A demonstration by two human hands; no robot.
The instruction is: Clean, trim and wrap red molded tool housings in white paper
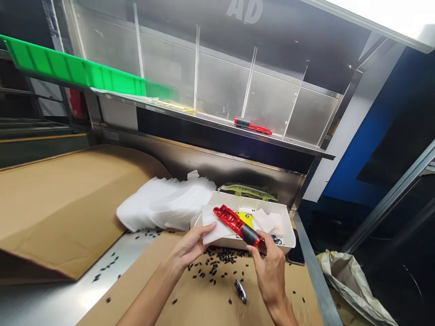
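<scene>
My right hand (271,267) is closed on the black end of a red plastic part (228,217), pinching it between thumb and fingers. The part slants up to the left, its hollow, ribbed side showing. A thin white foam sheet or pouch (211,233) lies behind the red part, and my left hand (193,244) grips its lower left edge. Just beyond both hands is a white tray (287,226) holding yellow pieces, pale slips and small dark bits. Below them, small black pieces (227,256) lie scattered over a cardboard sheet (204,301).
A stack of white foam sheets (163,203) lies left of the tray, beside a large cardboard box (68,203). Another red and black part (253,127) rests on the shelf, with a green bin (78,72) farther left. A dark shiny object (240,291) lies on the cardboard.
</scene>
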